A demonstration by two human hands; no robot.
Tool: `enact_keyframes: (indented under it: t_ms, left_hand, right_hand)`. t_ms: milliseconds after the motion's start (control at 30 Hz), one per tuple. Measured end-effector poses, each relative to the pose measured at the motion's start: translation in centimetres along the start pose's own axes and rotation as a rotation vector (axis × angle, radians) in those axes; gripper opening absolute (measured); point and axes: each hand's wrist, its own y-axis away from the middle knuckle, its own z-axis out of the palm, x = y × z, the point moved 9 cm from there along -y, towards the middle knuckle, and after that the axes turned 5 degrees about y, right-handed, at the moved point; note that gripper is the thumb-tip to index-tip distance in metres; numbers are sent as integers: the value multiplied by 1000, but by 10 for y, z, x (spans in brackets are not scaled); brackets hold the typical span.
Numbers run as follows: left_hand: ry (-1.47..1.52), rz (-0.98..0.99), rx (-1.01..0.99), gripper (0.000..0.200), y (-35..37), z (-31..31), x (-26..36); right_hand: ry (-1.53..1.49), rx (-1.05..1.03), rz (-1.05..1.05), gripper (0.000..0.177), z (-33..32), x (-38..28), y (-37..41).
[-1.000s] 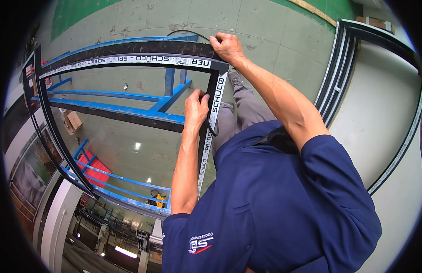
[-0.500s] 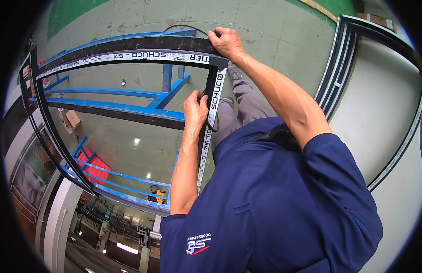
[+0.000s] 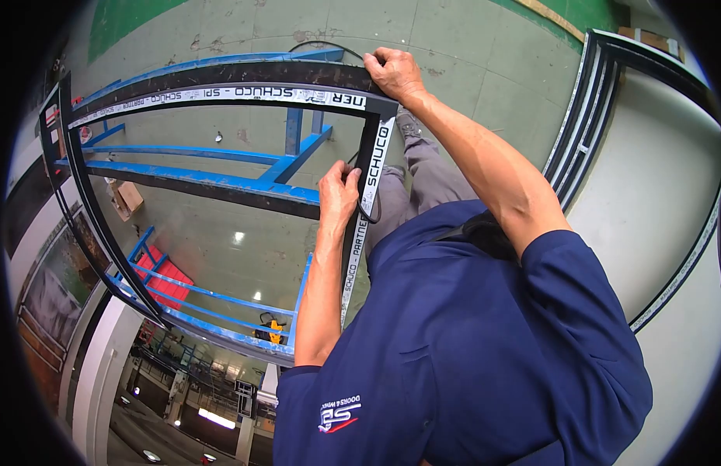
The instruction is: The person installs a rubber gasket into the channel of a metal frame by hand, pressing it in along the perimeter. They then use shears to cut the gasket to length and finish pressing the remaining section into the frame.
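Note:
A black frame with white SCHUCO-printed tape lies across blue metal stands. At its inner edge, my left hand is closed, thumb and forefinger pinched by a thin black strip that loops over the taped side. My right hand has its fingers curled at the frame's upper right corner, where a thin black cord runs into them. The fingertips of both hands are partly hidden.
Blue stand bars cross beneath the frame. Another black frame leans at the right. On the floor are a red panel, a yellow tool and a cardboard box. Below, my legs stand beside the frame.
The whole view has shifted slightly, with the frame and stands a little farther right in the picture. Both hands keep nearly the same places on the frame.

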Motion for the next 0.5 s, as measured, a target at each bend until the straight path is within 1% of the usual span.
enact_keyframes:
  t_ms: [33, 100, 167, 267, 300, 367, 500]
  left_hand:
    - [62, 60, 28, 20, 1, -1, 3]
    - [38, 33, 11, 19, 4, 0, -3]
    - [-6, 51, 22, 20, 2, 0, -1]
    - [-4, -34, 14, 23, 6, 0, -5]
    - [-20, -40, 5, 22, 6, -1, -7]
    - [27, 16, 26, 22, 10, -3, -9]
    - [-42, -41, 0, 21, 13, -1, -13]
  right_hand:
    - [1, 12, -12, 42, 0, -2, -3]
    - [13, 23, -15, 42, -2, -1, -1]
    - [6, -12, 17, 42, -4, -1, 0]
    - [5, -13, 10, 42, -3, -2, 1]
    - [6, -10, 1, 42, -2, -3, 1]
    - [9, 13, -12, 42, -2, -2, -1]
    - [-17, 12, -12, 41, 0, 1, 0]
